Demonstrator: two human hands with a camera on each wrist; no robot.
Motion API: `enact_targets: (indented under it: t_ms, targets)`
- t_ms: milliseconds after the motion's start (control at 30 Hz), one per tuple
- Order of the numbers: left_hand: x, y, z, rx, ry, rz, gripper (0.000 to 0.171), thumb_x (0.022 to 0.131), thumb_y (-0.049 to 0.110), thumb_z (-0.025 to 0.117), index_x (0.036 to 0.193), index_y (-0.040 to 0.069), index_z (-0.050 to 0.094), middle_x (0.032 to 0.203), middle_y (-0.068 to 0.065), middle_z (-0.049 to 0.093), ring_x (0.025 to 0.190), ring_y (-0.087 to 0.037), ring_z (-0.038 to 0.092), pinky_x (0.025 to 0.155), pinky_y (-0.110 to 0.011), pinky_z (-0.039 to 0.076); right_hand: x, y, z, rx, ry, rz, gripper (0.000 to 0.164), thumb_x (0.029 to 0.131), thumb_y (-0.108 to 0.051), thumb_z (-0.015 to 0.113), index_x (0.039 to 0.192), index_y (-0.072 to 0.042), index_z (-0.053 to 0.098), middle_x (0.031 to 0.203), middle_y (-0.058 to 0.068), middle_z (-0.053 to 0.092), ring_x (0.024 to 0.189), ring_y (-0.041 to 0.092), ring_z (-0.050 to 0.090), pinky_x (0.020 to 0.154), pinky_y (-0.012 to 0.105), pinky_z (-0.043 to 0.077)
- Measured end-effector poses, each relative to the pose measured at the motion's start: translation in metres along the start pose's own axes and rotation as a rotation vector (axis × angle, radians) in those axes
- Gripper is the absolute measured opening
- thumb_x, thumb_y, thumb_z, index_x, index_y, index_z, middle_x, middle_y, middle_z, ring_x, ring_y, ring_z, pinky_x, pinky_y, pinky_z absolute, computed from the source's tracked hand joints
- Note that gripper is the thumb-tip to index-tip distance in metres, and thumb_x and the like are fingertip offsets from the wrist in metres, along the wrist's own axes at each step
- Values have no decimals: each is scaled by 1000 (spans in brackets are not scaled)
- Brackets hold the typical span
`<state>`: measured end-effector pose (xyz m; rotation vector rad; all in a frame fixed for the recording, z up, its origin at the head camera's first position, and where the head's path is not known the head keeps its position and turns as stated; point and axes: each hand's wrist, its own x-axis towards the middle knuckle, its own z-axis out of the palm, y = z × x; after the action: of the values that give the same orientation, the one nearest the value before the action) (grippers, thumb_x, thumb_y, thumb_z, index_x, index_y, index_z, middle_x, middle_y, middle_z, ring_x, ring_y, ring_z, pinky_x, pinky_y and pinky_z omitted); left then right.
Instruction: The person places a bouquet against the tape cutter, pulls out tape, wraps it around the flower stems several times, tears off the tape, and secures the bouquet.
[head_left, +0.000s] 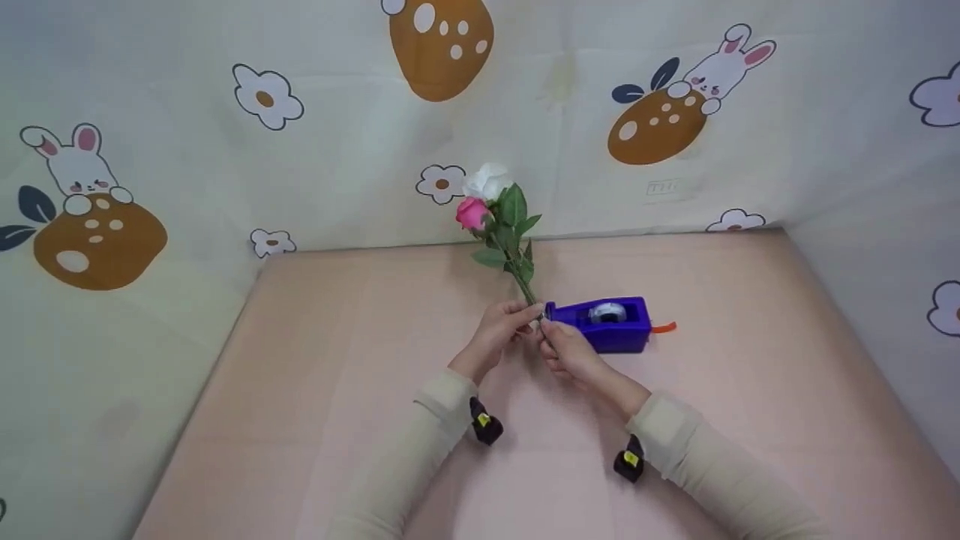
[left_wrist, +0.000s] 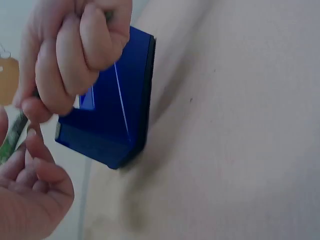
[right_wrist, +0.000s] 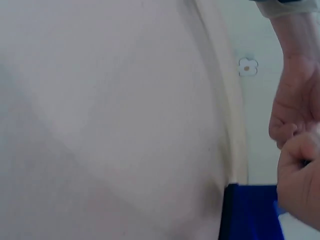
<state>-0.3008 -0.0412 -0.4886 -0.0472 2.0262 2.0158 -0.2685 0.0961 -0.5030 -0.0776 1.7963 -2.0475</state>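
Two hands (head_left: pixel 496 335) (head_left: pixel 574 352) gripping flower stems (head_left: pixel 526 289) over a pinkish tabletop (head_left: pixel 337 360), cartoon-printed walls (head_left: pixel 341 176) on three sides

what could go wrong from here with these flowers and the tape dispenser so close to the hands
The right hand is right beside the blue tape dispenser, so it might bump it. Both it and the left hand grip the stems low, leaving the white flower and pink rose unsupported above; they could twist or slip out of line.

L hand (head_left: pixel 496 334), R hand (head_left: pixel 576 354), fingers curled (adj.)
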Motion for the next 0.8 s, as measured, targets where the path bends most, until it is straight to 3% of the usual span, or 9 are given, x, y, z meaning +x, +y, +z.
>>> enact_targets:
  t_ms: [167,233,300,433,600,700,800]
  targets:
    - [-4,6,11,90,103,39,28,83,22,67,62,12,51,60,4,48,57,-10,49,55,-24,37,-1,-3,12,-301,238,-61,30,101,-19,31,81,-4,48,56,-3,35,45,7,29,42,20,24]
    - [-3,7,14,113,123,52,31,84,19,66,60,12,47,58,4,46,57,-9,47,53,-22,36,-1,-3,14,-345,270,-82,30,101,-20,33,80,-5,50,56,-4,36,46,7,30,44,20,25]
    - [-2,7,15,103,128,47,33,85,15,64,59,12,45,56,4,43,55,-9,44,51,-22,35,-2,-3,13,-281,237,-80,31,101,-22,33,81,-5,50,55,-5,36,45,6,30,43,19,24]
    - [1,7,14,36,90,-12,34,88,12,60,57,12,45,54,4,42,51,-9,38,50,-24,32,-4,-2,4,79,89,36,40,100,-36,29,90,-4,51,53,-5,39,38,5,29,37,19,23]
    - [4,5,12,-71,24,-49,28,89,11,58,62,10,53,57,6,48,53,-9,39,54,-26,32,-5,-2,-9,331,-86,119,45,99,-41,25,103,-4,49,61,-4,47,42,3,36,39,16,29]
    - [6,3,11,-111,-28,-71,15,90,11,56,85,1,66,60,6,51,56,-9,41,59,-26,33,-3,-3,-14,400,-161,135,40,99,-38,26,102,-5,48,61,-5,46,42,2,35,38,14,28]
    - [8,1,10,-143,-96,-111,28,93,14,52,115,-2,60,65,7,54,58,-7,44,61,-24,33,-3,-4,-16,419,-173,134,34,100,-35,28,95,-7,46,59,-6,44,40,2,32,36,14,25]
